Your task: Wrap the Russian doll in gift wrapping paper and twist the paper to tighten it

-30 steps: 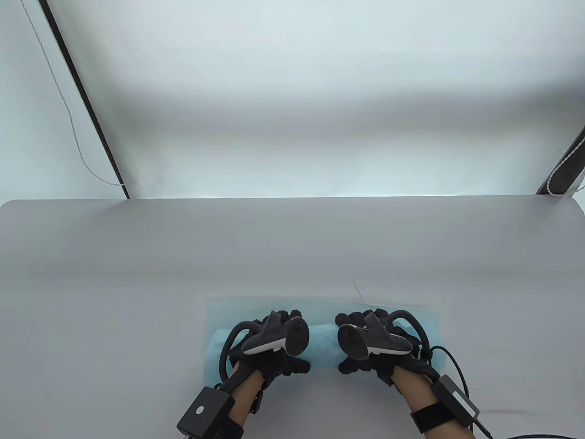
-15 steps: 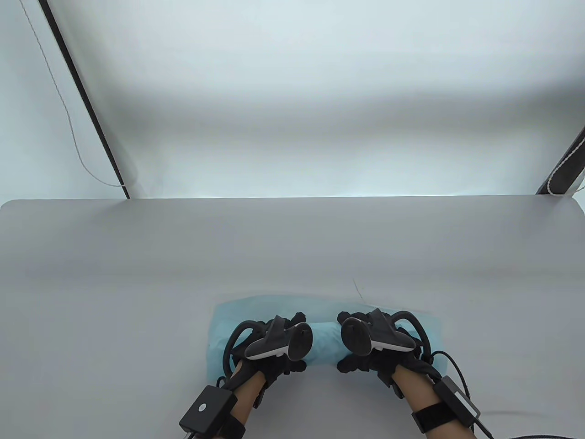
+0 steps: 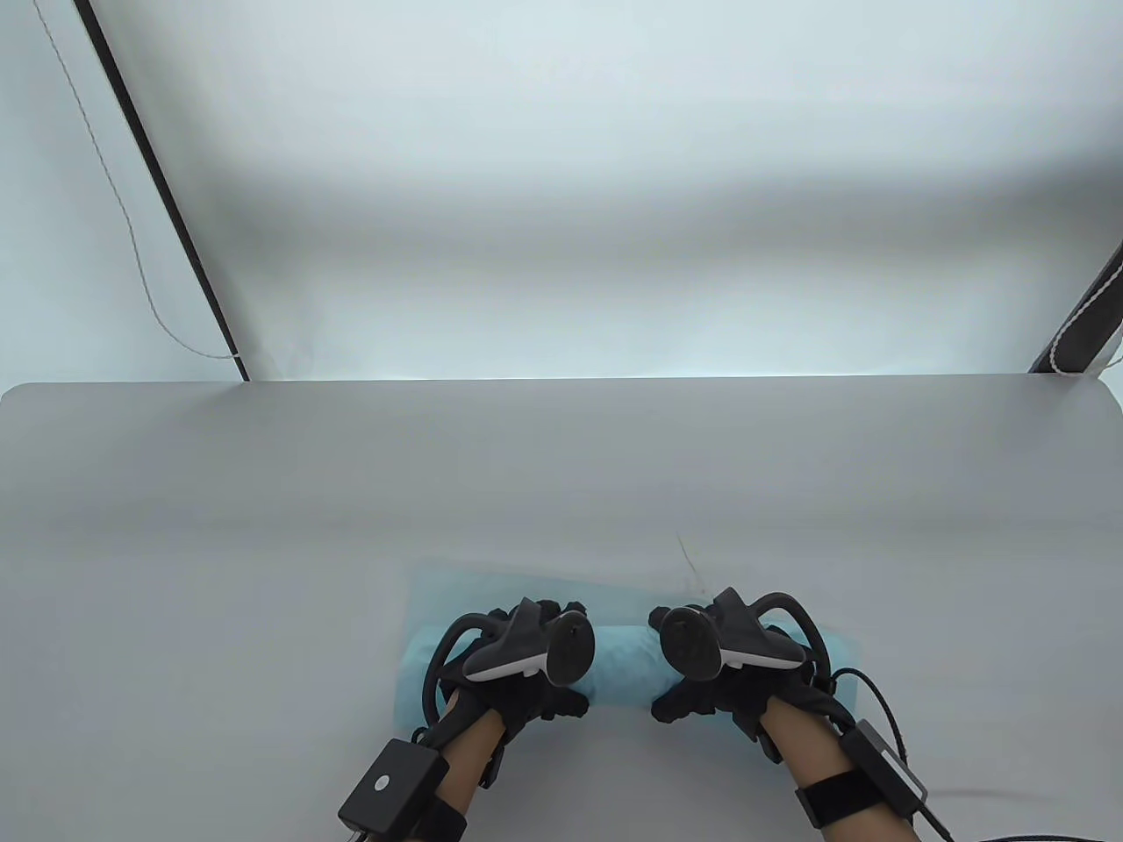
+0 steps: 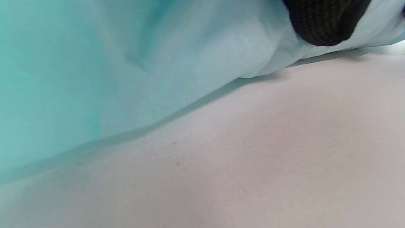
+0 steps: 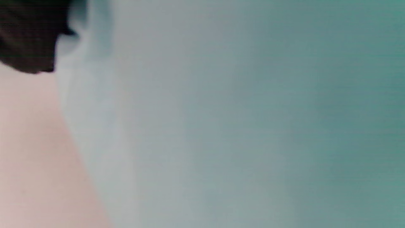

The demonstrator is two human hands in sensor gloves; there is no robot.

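A roll of light blue wrapping paper (image 3: 625, 667) lies across the near part of the grey table (image 3: 561, 474). The doll is hidden inside it. My left hand (image 3: 526, 680) grips the roll's left part, fingers over the top and thumb at the near side. My right hand (image 3: 715, 680) grips its right part the same way. A flat strip of the paper (image 3: 509, 588) still lies on the table beyond the roll. In the left wrist view the blue paper (image 4: 110, 63) bulges above the table with a gloved fingertip (image 4: 326, 22) on it. The right wrist view is blurred blue paper (image 5: 253, 110).
A thin stray thread (image 3: 687, 554) lies on the table just beyond the paper. Black frame bars (image 3: 167, 193) and cords stand behind the table's far edge. Cables (image 3: 877, 702) trail from my right wrist.
Both hands have rolled the paper bundle away from me; the flat strip beyond the roll has narrowed and its right far corner has been drawn in.
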